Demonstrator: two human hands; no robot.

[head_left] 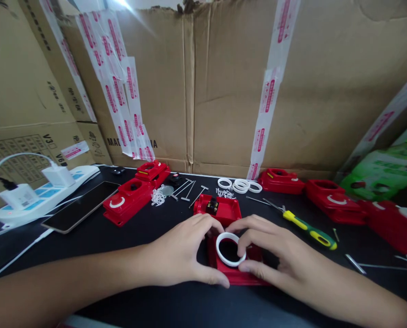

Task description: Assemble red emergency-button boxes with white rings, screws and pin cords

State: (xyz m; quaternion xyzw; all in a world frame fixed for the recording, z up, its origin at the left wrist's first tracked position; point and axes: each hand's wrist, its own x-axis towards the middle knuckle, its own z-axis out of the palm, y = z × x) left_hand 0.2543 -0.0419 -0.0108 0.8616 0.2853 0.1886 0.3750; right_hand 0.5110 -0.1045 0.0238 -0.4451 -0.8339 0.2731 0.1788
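In front of me lies a red plastic housing (pixel 235 277) with a round dark opening. A white ring (pixel 218 248) sits over that opening, slightly tilted. My right hand (pixel 268 248) pinches the ring's right side, the fingers over its rim and the thumb at its lower right edge. Curved around the housing's left side is my left hand (pixel 193 250), with fingertips near the top of the ring and the thumb along the front left. Just behind, another red housing part (pixel 232 209) lies open with a black component (pixel 213 207) inside.
Loose white rings (pixel 240 185) and screws (pixel 225 194) lie behind. A green-yellow screwdriver (pixel 309 229) rests at right, near more red housings (pixel 335 200). At left are red housings (pixel 128 198), a phone (pixel 82 207) and a power strip (pixel 49 196). Cardboard (pixel 224 100) walls the back.
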